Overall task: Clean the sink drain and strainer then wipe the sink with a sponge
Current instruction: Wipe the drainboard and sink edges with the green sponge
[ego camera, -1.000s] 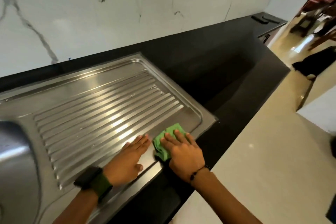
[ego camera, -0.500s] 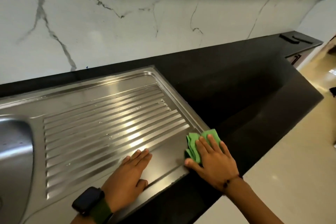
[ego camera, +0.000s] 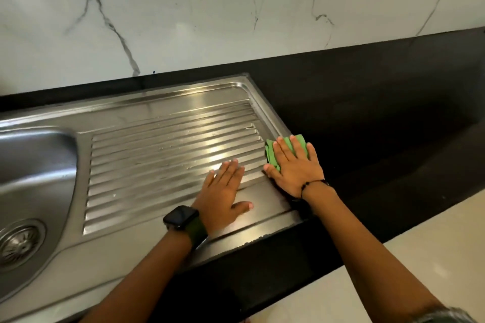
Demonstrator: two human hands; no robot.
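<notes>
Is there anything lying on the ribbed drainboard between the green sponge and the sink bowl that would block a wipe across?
Only the left hand, pressed flat on the drainboard beside the right hand, which presses down the green sponge. Otherwise the ribs show only water droplets up to the sink bowl.
</notes>
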